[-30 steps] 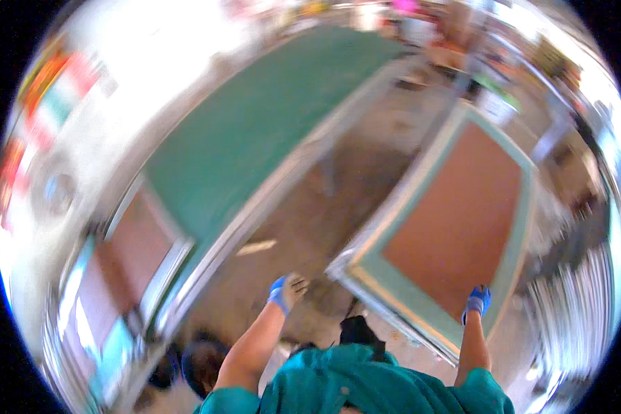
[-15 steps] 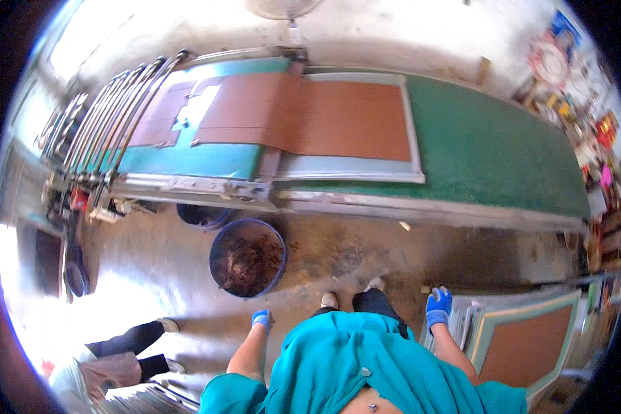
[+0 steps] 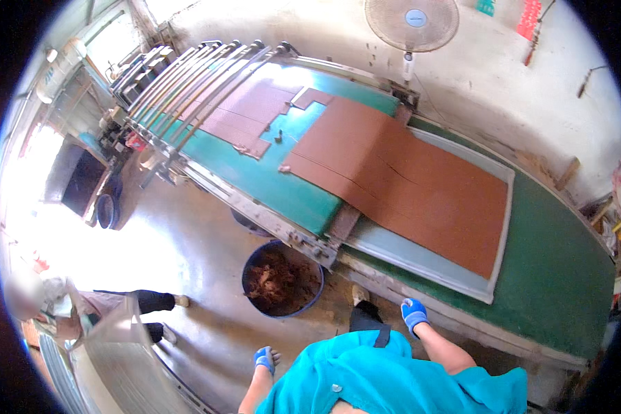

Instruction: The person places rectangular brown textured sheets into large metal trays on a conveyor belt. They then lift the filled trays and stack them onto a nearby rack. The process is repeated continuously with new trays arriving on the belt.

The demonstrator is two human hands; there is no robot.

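We hold our blue-gloved left hand (image 3: pixel 265 359) and blue-gloved right hand (image 3: pixel 413 314) apart, empty, the latter near the long green bench (image 3: pixel 559 265) bearing a thin, rectangular brown sheet (image 3: pixel 452 200).

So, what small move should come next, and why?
Perhaps reach the right hand toward the pale frame to steady it: the hand looks empty near the green table, and the brown sheet lies across both frame and teal surface.
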